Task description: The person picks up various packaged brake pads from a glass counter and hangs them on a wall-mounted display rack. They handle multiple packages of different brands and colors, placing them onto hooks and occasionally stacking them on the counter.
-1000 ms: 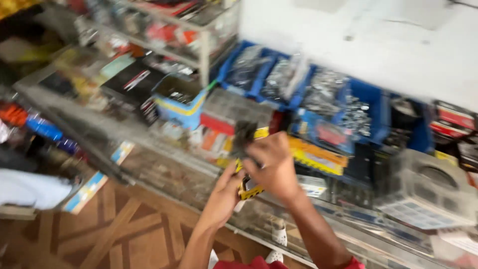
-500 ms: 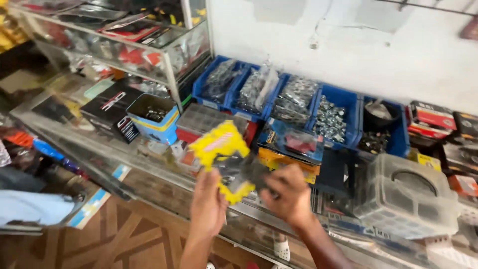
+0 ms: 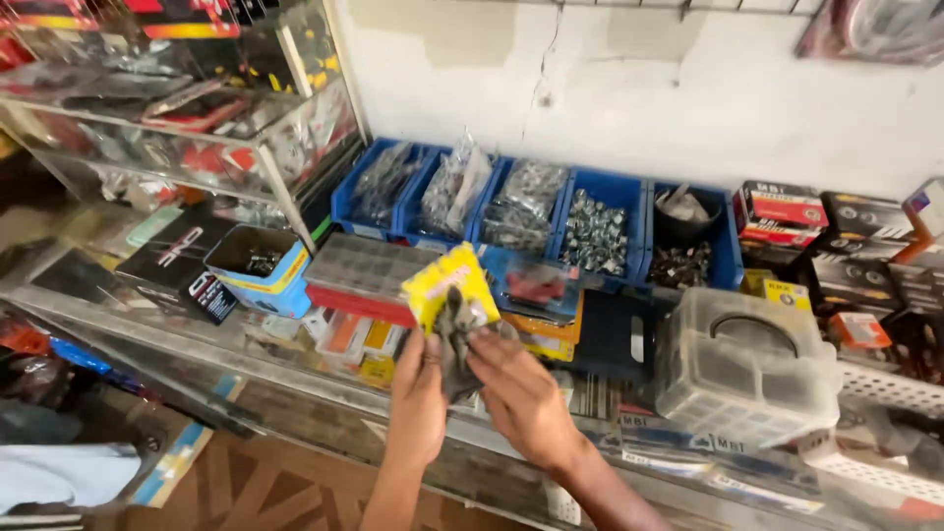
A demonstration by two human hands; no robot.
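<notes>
Probably light and bendy, the yellow packet (image 3: 449, 285) is pinched at its bottom edge by both hands' closed fingers (image 3: 479, 346), above the table (image 3: 295, 379).

Left hand (image 3: 418, 398) and right hand (image 3: 516, 388) grip yellow packet (image 3: 447, 285) with grey part (image 3: 454, 329) — above glass counter (image 3: 147, 344).
</notes>
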